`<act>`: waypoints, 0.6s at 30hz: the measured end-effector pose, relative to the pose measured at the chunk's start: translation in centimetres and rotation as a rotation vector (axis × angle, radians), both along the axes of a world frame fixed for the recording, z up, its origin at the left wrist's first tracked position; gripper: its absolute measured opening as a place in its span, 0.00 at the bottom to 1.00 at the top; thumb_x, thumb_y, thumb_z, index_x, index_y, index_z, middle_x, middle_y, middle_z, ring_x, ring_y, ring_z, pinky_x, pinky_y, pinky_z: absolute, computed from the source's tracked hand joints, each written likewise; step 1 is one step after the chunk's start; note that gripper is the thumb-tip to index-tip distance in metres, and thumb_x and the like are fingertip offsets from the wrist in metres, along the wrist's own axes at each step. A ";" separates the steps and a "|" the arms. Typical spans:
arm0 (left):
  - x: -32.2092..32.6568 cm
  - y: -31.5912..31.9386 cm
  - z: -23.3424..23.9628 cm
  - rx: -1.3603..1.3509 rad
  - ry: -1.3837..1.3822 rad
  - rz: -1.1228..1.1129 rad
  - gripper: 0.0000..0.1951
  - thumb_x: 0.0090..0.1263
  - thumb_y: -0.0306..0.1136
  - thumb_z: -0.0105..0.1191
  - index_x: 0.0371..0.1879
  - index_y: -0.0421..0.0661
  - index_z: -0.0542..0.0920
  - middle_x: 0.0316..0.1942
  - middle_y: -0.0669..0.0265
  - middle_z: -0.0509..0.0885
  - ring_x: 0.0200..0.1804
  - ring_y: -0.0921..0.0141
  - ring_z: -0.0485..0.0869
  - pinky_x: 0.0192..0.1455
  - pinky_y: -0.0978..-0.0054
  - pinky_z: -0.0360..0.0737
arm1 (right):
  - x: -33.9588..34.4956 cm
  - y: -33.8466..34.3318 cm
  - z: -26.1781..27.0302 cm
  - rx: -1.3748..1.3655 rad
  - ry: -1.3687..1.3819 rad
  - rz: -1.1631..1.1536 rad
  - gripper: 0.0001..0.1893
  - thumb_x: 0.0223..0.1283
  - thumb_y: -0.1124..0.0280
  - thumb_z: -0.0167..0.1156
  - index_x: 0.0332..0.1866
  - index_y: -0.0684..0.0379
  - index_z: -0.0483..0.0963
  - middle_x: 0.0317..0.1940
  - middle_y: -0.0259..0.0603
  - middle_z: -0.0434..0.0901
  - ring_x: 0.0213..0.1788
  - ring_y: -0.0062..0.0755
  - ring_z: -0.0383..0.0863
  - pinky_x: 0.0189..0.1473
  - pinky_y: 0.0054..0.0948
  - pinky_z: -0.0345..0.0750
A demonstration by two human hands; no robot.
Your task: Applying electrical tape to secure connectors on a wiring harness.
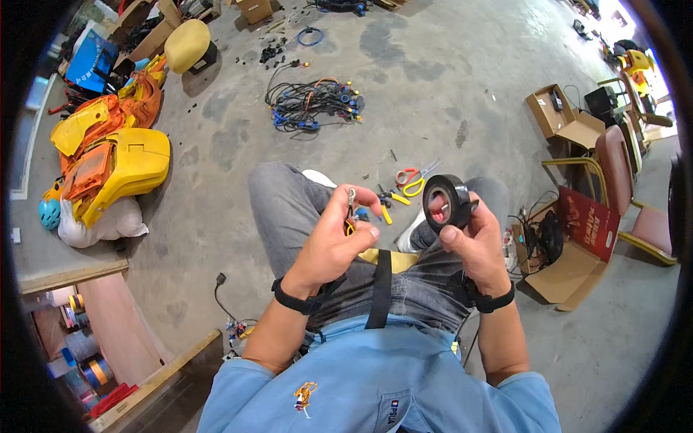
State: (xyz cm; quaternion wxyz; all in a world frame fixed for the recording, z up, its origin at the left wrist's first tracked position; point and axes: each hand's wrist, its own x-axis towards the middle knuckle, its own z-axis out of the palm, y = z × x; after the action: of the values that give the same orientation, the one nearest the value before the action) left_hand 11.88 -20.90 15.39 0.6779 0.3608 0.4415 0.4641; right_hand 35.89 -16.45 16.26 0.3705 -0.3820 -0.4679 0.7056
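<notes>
My left hand [330, 238] is raised over my lap, fingers curled around a small cable piece with a silvery metal end [351, 198]. Yellow and dark parts show below that end, and the rest is hidden by the hand. In my right hand [479, 243] is a roll of black electrical tape [461, 201], tilted so its open core faces left, with a short flap of tape at its right side. Beyond the hands, on the floor between my legs, lie pliers with yellow handles [399, 198]. Scissors [414, 181] with a red and a yellow handle lie just past them.
A tangled bundle of black cables [314, 105] lies ahead on the concrete floor. Yellow and orange plastic shells [130, 162] are piled at left. An open cardboard box [568, 276] and chairs [614, 162] stand at right. A wooden crate [162, 373] holds wire spools at lower left.
</notes>
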 end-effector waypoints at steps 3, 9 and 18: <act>0.6 0.2 -0.1 0.101 0.097 -0.105 0.15 0.65 0.19 0.49 0.50 0.42 0.69 0.45 0.67 0.71 0.37 0.79 0.68 0.41 0.81 0.69 | -0.1 0.4 1.5 -0.131 -0.061 0.036 0.21 0.61 0.72 0.71 0.57 0.62 0.73 0.50 0.33 0.78 0.50 0.18 0.76 0.55 0.22 0.74; 0.9 0.3 0.5 0.196 0.301 -0.336 0.10 0.63 0.19 0.48 0.43 0.42 0.70 0.39 0.67 0.70 0.42 0.75 0.69 0.49 0.75 0.70 | -3.2 0.4 1.7 0.029 0.000 -0.012 0.22 0.60 0.77 0.69 0.58 0.61 0.70 0.50 0.34 0.78 0.49 0.16 0.76 0.50 0.21 0.76; 0.7 0.3 0.0 0.190 0.157 -0.485 0.17 0.68 0.27 0.47 0.55 0.40 0.73 0.45 0.66 0.77 0.46 0.74 0.74 0.52 0.76 0.72 | -3.5 0.9 2.0 0.194 -0.159 0.172 0.12 0.64 0.78 0.67 0.47 0.61 0.71 0.32 0.31 0.81 0.36 0.17 0.82 0.43 0.22 0.78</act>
State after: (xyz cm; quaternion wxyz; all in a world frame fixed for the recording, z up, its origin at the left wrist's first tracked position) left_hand 12.56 -20.63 15.39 0.6961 0.5528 0.3479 0.2981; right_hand 32.42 -15.59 18.30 0.3054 -0.3577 -0.5928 0.6537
